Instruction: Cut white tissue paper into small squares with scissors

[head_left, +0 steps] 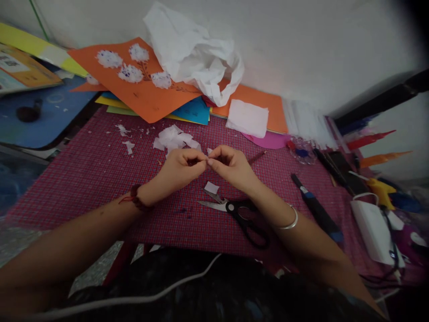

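The left hand [184, 167] and right hand [233, 170] meet in one pinched grip, its content too small to tell, while loose white paper pieces [172, 137] just beyond seem left to work and, farther, the orange sheet [142, 100] already bears puffs.

A dark-brown beaded bracelet [136, 197] with a red thread [125, 200] sits left of centre, a thin silvery bangle [295, 218] right; below, I see dark, mottled clothing [214, 290] crossed by a pale cord [167, 293].
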Demonstrator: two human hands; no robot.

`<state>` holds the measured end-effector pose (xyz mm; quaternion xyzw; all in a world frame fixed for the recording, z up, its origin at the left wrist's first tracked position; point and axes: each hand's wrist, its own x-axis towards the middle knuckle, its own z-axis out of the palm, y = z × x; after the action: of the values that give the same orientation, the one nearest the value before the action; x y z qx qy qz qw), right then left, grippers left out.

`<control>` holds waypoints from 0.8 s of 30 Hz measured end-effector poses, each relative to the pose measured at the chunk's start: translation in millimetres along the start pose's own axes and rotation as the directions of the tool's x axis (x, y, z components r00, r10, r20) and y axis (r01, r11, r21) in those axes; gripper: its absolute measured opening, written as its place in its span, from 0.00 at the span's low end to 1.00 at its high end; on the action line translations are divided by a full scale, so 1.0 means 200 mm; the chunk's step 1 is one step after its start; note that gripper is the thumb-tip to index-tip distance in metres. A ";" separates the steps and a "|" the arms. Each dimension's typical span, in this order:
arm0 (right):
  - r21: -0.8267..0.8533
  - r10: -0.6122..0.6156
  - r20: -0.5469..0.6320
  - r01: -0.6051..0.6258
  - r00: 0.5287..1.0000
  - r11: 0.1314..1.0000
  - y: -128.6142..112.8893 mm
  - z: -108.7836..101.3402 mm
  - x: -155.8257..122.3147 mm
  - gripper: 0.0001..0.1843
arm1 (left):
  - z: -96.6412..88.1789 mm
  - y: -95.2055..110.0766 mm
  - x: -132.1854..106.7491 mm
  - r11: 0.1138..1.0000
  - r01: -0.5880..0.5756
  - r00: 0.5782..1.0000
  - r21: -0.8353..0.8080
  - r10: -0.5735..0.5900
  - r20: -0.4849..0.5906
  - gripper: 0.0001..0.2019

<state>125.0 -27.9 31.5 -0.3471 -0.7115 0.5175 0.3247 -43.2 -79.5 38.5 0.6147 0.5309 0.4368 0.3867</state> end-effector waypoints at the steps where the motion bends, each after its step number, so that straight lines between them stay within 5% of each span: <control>1: -0.022 -0.009 -0.010 0.009 1.000 1.000 0.00 0.00 0.00 0.08 | 0.00 0.00 0.00 1.000 -0.018 1.000 0.021 0.018 -0.002 0.08; 8: 0.034 0.084 -0.122 -0.081 0.989 0.996 0.00 -0.07 0.05 0.07 | -0.08 -0.03 0.03 0.997 0.063 0.996 -0.040 -0.066 -0.059 0.06; 12: 0.085 0.161 -0.204 -0.147 0.966 0.986 -0.02 -0.16 0.19 0.09 | -0.23 -0.01 0.07 0.993 0.119 0.963 -0.028 -0.122 -0.240 0.06; 16: 0.074 0.185 -0.163 -0.175 0.969 0.982 -0.06 -0.13 0.36 0.10 | -0.32 -0.03 0.10 0.985 0.155 0.927 0.071 -0.121 -0.355 0.06; 20: -0.181 0.112 0.047 -0.102 0.993 0.978 -0.06 -0.08 0.39 0.05 | -0.32 -0.07 0.13 0.953 0.205 0.932 0.225 -0.119 -0.343 0.09; 24: -0.583 0.033 0.138 0.054 0.990 0.811 -0.01 -0.10 0.24 0.01 | -0.30 -0.07 0.13 0.938 0.165 0.929 0.305 -0.045 -0.366 0.21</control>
<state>115.1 21.8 42.8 -0.3885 -0.8592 0.2952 0.1538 -103.4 -50.7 48.0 0.5524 0.6897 0.4234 0.1995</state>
